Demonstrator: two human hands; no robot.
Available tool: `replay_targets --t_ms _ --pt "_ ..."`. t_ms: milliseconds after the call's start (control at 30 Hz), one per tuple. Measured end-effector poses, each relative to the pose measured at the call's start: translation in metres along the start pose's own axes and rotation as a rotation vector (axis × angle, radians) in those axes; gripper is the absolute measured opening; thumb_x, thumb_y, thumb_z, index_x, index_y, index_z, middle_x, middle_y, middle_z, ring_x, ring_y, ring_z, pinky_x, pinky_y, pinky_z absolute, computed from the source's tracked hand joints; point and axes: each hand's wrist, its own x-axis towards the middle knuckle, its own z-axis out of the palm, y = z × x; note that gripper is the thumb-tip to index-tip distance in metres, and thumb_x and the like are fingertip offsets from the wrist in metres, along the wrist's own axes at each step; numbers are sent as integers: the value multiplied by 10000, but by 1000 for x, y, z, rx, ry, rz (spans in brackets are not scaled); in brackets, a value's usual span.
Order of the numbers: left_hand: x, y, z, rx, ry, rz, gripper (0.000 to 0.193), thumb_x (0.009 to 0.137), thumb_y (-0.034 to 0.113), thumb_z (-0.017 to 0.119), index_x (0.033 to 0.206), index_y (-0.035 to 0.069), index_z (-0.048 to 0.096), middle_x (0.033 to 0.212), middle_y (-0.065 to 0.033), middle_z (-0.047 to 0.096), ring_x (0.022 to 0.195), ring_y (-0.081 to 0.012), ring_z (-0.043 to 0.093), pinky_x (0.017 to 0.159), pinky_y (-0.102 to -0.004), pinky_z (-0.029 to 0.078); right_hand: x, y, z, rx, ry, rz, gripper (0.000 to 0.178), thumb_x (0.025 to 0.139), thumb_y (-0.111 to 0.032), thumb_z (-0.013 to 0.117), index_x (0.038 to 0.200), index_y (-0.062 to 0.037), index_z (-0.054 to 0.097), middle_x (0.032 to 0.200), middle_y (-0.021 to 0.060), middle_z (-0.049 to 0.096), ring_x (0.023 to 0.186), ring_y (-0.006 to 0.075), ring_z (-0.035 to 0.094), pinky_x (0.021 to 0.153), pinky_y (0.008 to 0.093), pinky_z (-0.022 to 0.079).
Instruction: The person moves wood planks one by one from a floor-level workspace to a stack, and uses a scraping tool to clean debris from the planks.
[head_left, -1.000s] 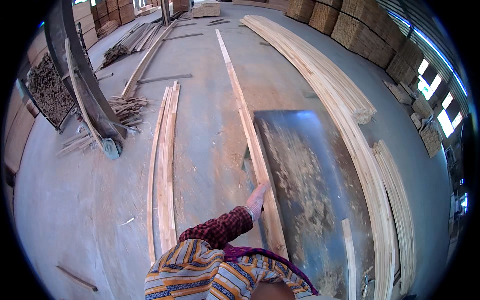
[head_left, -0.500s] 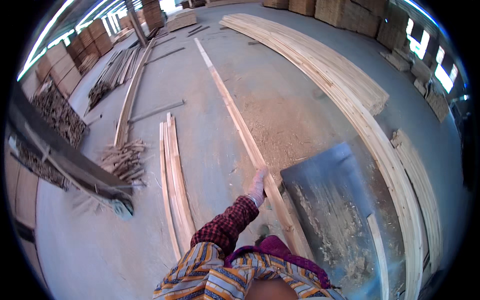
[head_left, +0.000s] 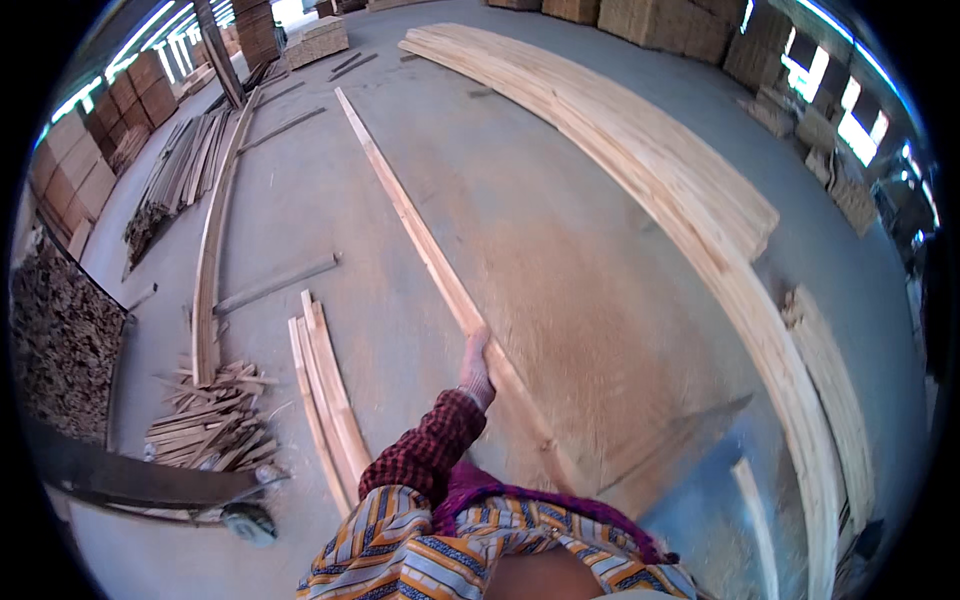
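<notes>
A long, narrow wooden plank (head_left: 435, 262) runs from the far floor back toward my body, to the right of my left forearm. Around its nearer part, my left hand (head_left: 477, 362) is closed, with a checked red and black sleeve behind it. The plank's near end passes close to my striped apron (head_left: 420, 555). My right hand does not show. Just left of my left arm, several thinner wooden strips (head_left: 328, 385) lie side by side on the floor.
A long stack of pale boards (head_left: 640, 180) curves along the right. On the left are a heap of short wood offcuts (head_left: 215, 425), a dark metal beam (head_left: 140, 475) and a long board bundle (head_left: 208, 270). A bluish-dark sheet (head_left: 715, 500) lies at lower right, near sawdust.
My view has shifted forward, so the offcut heap and the dark sheet sit lower in it. My left hand stays closed on the plank, which appears further left.
</notes>
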Motion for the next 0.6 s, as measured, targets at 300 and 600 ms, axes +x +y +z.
replay_targets --t_ms 300,600 --pt "269 222 33 118 118 9 617 838 523 718 1235 74 572 1009 -115 641 925 -283 640 868 -454 544 224 -233 -119 -77 57 -60 455 1029 -430 486 990 -42 721 925 168 730 881 322 705 728 408 536" --pt "598 407 110 69 191 -51 493 840 508 716 1090 100 601 928 -57 599 850 -232 595 790 -415 521 406 -482 -390 137 17 33 465 1007 -485 449 1121 -75 637 965 236 705 976 383 692 831 434 520"
